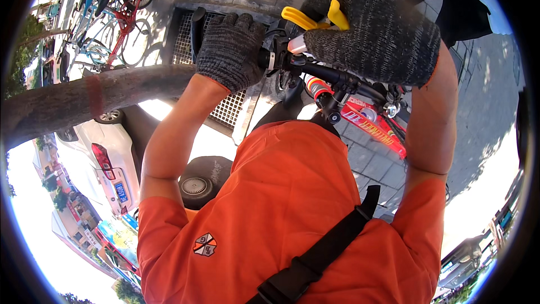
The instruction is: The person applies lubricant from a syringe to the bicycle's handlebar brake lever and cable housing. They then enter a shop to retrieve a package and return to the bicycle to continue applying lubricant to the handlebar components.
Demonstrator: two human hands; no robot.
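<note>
My left hand (230, 50), in a dark grey knitted glove, is closed around the left end of a bicycle's black handlebar (326, 73). A black grip end (198, 25) sticks up beyond its knuckles. My right hand (374, 36), in a matching glove, is bent over the bar near the clamp (271, 60). It holds a tool with two spread yellow handles (301, 18); the tool's working end is hidden by the glove. A pale pinkish tip shows at the right thumb, beside the clamp. Below the bar runs the bicycle's red frame (374, 126).
A tree trunk (67, 98) slants in from the left, close to my left forearm. Several parked bicycles (121, 22) stand at the upper left. A metal grate (225, 107) lies in the pavement. A white car (101, 163) is at the left; a person's dark-clothed leg (467, 17) is at upper right.
</note>
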